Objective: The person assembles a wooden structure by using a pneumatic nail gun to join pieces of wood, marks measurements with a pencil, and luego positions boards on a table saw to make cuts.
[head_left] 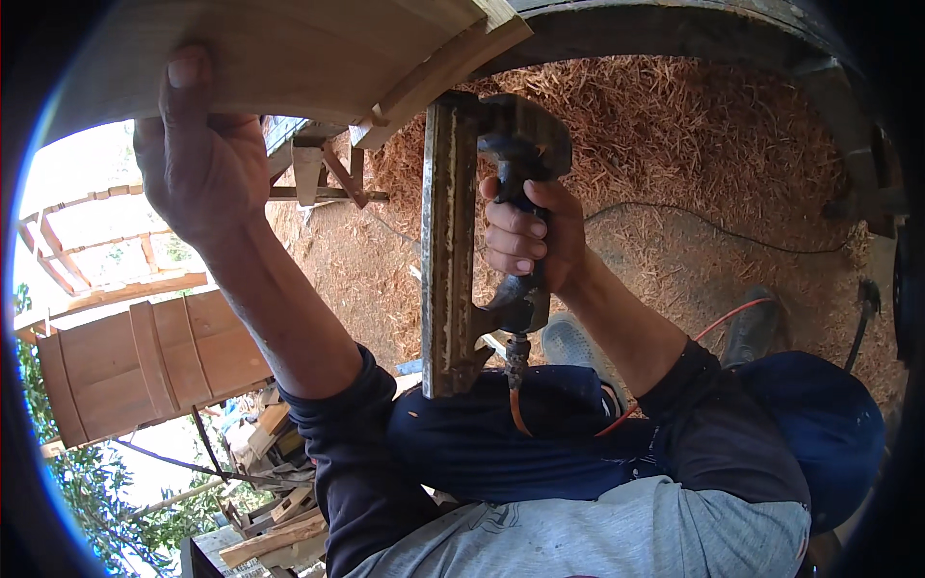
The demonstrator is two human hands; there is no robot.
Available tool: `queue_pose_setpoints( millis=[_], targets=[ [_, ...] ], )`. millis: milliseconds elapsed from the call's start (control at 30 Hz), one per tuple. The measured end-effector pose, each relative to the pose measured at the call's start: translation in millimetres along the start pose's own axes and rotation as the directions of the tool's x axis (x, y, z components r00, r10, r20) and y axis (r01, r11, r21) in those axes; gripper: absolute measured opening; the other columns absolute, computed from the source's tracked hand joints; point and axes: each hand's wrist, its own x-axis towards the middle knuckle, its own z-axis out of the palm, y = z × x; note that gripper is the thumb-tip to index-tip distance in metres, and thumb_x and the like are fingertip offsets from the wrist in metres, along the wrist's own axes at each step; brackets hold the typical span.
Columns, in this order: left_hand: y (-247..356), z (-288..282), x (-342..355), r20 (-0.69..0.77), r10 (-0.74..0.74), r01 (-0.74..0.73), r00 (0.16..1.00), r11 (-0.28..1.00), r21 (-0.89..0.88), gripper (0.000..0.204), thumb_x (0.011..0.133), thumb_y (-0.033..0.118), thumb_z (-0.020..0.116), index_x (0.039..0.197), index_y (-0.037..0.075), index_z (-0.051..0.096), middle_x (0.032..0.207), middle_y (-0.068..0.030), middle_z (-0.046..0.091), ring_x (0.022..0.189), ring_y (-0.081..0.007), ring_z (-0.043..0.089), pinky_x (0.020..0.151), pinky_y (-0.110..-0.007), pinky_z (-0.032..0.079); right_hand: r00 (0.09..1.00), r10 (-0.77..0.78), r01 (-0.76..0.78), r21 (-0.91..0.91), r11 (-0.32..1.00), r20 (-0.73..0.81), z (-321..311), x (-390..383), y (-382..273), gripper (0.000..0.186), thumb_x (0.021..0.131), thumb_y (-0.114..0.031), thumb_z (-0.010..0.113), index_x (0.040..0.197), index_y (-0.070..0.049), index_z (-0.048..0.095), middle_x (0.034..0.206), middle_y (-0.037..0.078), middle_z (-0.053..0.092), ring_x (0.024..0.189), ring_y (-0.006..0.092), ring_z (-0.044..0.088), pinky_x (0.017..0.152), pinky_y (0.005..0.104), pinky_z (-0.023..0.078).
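Observation:
My right hand (535, 231) is wrapped round the dark handle of an air nail gun (448, 250). Its long, worn magazine stands upright in the view, and the head of the gun lies just under the end of a wooden panel (289, 58). Whether the nose touches the wood I cannot tell. An orange air hose (518, 409) runs from a fitting at the base of the handle. At the upper left, my left hand (207, 173) grips the panel's near edge, thumb flat on its face and fingers hidden behind. A wooden strip (438, 72) runs along the panel's right end.
Wood shavings (694, 144) cover much of the ground, crossed by a black cable (713, 223). A slatted wooden panel (149, 356) stands at the left, above scrap wood (279, 530). A dark curved beam (665, 34) spans the top right. My bent knees are close below the gun.

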Motion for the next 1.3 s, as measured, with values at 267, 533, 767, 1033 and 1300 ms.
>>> queue_pose_setpoints(
  millis=[267, 533, 767, 1033, 1300],
  targets=[
    [-0.2, -0.7, -0.9, -0.009, -0.003, 0.003, 1.0, 1.0, -0.02, 0.032, 0.089, 0.009, 0.072, 0.116, -0.005, 0.065, 0.109, -0.0097, 0.07, 0.1, -0.0177, 0.068, 0.088, -0.031, 0.056, 1.0, 0.026, -0.026, 0.037, 0.999, -0.014, -6.2, 0.4, 7.2, 0.041, 0.095, -0.026, 0.058, 0.125, 0.002, 0.054, 0.061, -0.001, 0.048, 0.051, 0.0113, 0.049, 0.052, 0.0318, 0.049],
    [-0.4, 2.7, -3.1, -0.062, 0.033, -0.031, 0.998, 0.999, 0.035, 0.034, 0.089, 0.01, 0.071, 0.119, -0.006, 0.063, 0.113, -0.011, 0.068, 0.105, -0.0179, 0.066, 0.092, -0.031, 0.055, 0.999, 0.039, -0.041, 0.057, 0.998, 0.035, -9.1, 0.7, 7.1, 0.04, 0.096, -0.026, 0.058, 0.125, 0.001, 0.054, 0.061, -0.002, 0.048, 0.051, 0.0107, 0.049, 0.052, 0.0314, 0.049],
    [0.6, 2.2, -3.3, -0.039, 0.001, -0.001, 0.999, 1.0, 0.008, 0.032, 0.09, 0.008, 0.07, 0.118, -0.006, 0.063, 0.112, -0.0104, 0.069, 0.105, -0.0179, 0.066, 0.093, -0.03, 0.054, 0.997, 0.062, -0.065, 0.073, 0.995, 0.034, -8.3, 1.2, 6.2, 0.039, 0.096, -0.026, 0.057, 0.125, 0.0, 0.055, 0.062, -0.002, 0.049, 0.051, 0.0105, 0.05, 0.051, 0.0314, 0.048],
    [-4.9, -9.9, 2.7, -0.076, 0.023, -0.016, 0.997, 0.996, 0.092, 0.05, 0.087, 0.022, 0.075, 0.125, -0.006, 0.059, 0.119, -0.016, 0.065, 0.108, -0.0274, 0.066, 0.09, -0.041, 0.059, 0.996, 0.088, -0.09, 0.075, 0.993, 0.031, -7.0, 1.1, 2.9, 0.035, 0.096, -0.025, 0.057, 0.12, 0.0, 0.057, 0.06, -0.003, 0.047, 0.05, 0.01, 0.048, 0.05, 0.0301, 0.047],
    [-5.0, -3.8, 0.5, -0.055, 0.019, -0.015, 0.998, 0.998, 0.063, 0.044, 0.088, 0.019, 0.074, 0.122, -0.005, 0.061, 0.116, -0.0141, 0.066, 0.106, -0.0239, 0.066, 0.09, -0.037, 0.058, 0.991, 0.117, -0.123, 0.08, 0.989, 0.066, -11.1, 0.8, -0.9, 0.039, 0.096, -0.025, 0.057, 0.126, 0.001, 0.055, 0.061, -0.003, 0.047, 0.051, 0.0095, 0.048, 0.05, 0.0295, 0.047]
  ],
)
